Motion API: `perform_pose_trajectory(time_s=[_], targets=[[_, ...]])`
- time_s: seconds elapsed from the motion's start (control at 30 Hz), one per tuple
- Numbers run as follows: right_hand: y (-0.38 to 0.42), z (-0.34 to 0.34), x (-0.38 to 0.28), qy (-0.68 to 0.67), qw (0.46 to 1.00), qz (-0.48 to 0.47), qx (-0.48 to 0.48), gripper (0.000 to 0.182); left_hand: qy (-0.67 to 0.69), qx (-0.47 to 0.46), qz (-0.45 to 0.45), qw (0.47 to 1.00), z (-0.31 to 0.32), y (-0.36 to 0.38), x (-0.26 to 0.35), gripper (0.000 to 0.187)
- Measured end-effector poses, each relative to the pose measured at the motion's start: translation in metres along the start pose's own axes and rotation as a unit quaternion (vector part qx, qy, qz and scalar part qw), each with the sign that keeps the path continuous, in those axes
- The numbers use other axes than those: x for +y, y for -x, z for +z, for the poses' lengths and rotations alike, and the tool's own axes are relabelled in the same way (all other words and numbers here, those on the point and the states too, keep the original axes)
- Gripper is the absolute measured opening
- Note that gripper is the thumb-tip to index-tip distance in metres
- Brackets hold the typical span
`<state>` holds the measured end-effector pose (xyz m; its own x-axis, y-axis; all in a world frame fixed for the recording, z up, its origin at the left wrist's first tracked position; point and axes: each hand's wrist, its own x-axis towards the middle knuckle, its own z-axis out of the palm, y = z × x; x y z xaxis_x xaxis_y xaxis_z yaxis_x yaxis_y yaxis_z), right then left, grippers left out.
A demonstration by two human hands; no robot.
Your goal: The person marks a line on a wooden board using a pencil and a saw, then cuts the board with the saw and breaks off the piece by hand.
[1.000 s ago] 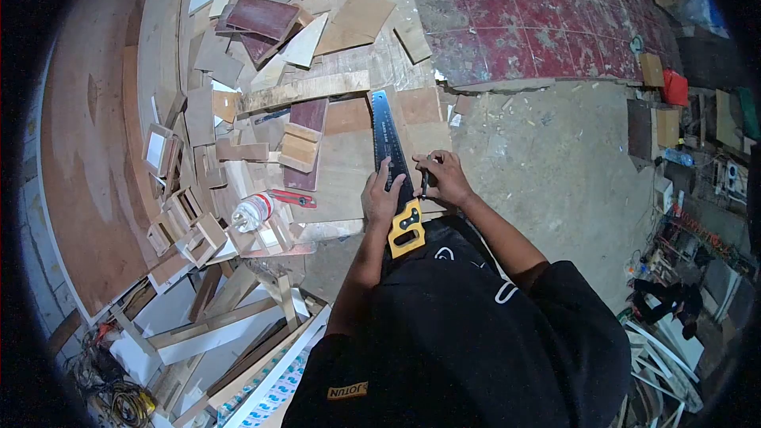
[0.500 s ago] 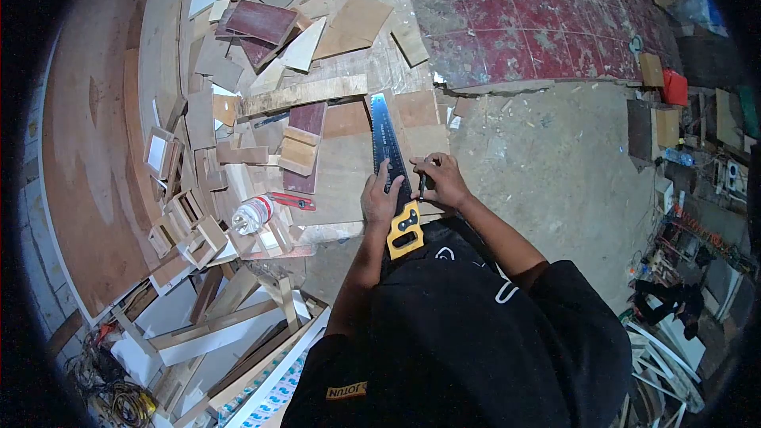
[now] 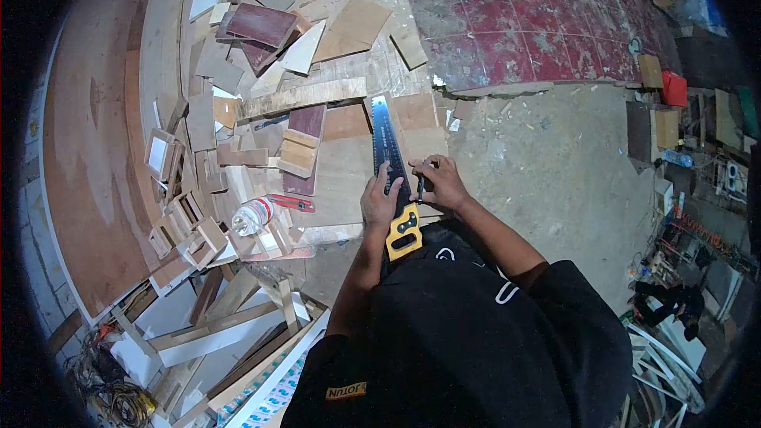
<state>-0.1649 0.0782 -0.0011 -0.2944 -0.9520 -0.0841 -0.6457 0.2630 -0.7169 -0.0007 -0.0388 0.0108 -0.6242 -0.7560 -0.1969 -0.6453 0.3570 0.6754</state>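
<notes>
Since a second ago our right hand (image 3: 441, 183) has slid a little up the board (image 3: 424, 141) beside the handsaw (image 3: 390, 160), while our left hand (image 3: 380, 200) stays put. That saw lies flat, its long axis running away from us, yellow handle (image 3: 403, 232) nearest our body, left palm spread on the blade just above it. Right fingers pinch what looks like a pencil (image 3: 420, 187) against the blade's right edge.
</notes>
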Motion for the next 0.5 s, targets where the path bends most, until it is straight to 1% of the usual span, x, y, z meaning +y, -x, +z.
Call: perform_pose_trajectory(time_s=[0.33, 0.5], targets=[[0.0015, -0.0003, -0.0014, -0.013, 1.000, 0.005, -0.009, 0.086, 0.017, -0.005, -0.017, 1.000, -0.0013, 0.0022, 0.0018, 0.051], [0.0012, 0.0005, -0.0006, -0.001, 1.000, 0.003, 0.003, 0.083, 0.010, 0.014, 0.005, 1.000, 0.0007, 0.0005, -0.0006, 0.051]])
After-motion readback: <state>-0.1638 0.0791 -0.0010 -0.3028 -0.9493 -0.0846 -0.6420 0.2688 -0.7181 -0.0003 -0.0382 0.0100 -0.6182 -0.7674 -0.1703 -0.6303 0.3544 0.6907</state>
